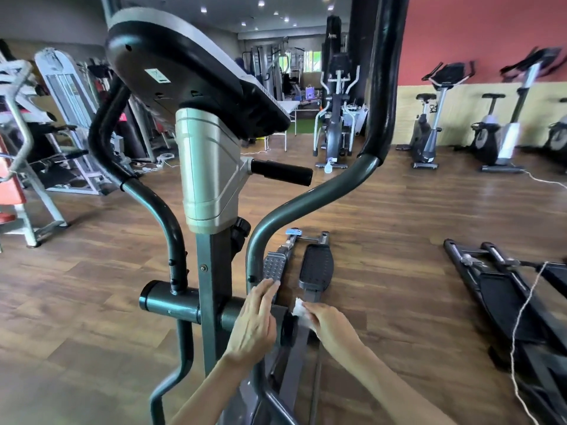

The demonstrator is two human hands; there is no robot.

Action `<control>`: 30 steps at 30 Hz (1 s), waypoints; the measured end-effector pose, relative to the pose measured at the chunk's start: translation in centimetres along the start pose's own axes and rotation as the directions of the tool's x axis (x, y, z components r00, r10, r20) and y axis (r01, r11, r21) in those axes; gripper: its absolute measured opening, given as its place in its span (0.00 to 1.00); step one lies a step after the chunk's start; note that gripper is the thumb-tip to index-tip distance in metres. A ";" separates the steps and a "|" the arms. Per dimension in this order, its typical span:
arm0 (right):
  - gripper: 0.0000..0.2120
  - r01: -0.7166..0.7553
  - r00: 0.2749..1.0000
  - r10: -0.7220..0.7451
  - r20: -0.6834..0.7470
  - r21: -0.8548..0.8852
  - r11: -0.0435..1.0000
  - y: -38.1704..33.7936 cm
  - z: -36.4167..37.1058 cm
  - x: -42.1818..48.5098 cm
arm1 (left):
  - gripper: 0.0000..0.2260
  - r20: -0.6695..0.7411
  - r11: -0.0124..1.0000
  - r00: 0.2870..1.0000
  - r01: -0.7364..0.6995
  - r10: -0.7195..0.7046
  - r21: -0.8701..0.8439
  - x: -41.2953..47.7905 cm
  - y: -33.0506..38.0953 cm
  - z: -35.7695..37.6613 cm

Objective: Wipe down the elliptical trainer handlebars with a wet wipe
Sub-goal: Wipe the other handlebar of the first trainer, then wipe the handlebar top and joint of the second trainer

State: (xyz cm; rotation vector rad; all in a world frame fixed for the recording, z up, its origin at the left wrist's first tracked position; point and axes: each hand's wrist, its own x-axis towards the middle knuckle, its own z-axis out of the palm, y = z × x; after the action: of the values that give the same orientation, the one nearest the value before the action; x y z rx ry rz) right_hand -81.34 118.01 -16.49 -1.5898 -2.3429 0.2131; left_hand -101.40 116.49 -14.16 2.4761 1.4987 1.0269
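The right hand [331, 328] pinches a crumpled white wet wipe [299, 311] against the black round end cap [288, 331]; straight-fingered left hand [254, 322] steadies; circle firmly.

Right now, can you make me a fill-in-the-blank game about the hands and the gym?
1. The right hand pinches a wet ____.
2. The left hand rests on the crossbar and holds ____.
3. Above the exercise bikes, the wall is painted ____.
Missing words: wipe, nothing, red.
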 end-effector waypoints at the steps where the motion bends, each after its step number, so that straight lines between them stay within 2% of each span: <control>1: 0.14 -0.037 0.999 0.037 -0.022 -0.006 0.999 0.4 -0.4 -0.3 | 0.26 0.042 1.000 0.999 -0.019 0.020 -0.016 0.3 0.5 0.4; 3: 0.12 -0.191 0.981 0.194 -0.015 0.113 0.975 1.2 -1.2 0.0 | 0.26 0.076 0.999 0.997 -0.008 0.011 -0.045 1.6 1.6 0.7; 6: 0.14 -0.308 0.946 0.324 -0.034 0.223 0.925 2.4 -3.0 -0.3 | 0.26 0.130 0.999 0.990 -0.044 0.048 -0.030 3.5 3.6 2.0; 10: 0.08 -0.333 0.932 0.359 -0.055 0.264 0.905 4.7 -5.6 -0.8 | 0.24 0.225 1.000 0.974 0.025 -0.024 -0.003 6.9 6.4 4.0; 15: 0.15 -0.397 0.894 0.439 -0.092 0.296 0.869 8.5 -8.5 -0.7 | 0.25 0.270 0.997 0.960 0.067 -0.071 0.024 11.5 9.0 6.6; 25: 0.10 -0.443 0.865 0.483 -0.135 0.247 0.862 19.4 -14.3 0.6 | 0.27 0.289 0.999 0.956 0.053 -0.051 0.003 21.6 14.2 13.2; 30: 0.12 -0.468 0.854 0.502 -0.136 0.220 0.856 23.4 -17.6 1.6 | 0.27 0.309 0.996 0.948 0.084 -0.080 -0.002 25.8 16.8 16.2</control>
State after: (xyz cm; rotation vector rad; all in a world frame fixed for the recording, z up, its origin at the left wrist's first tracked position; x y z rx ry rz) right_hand -55.50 127.50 -6.31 -1.9865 -1.6891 0.3532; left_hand -71.57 132.92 -7.24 2.4012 1.4720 0.5988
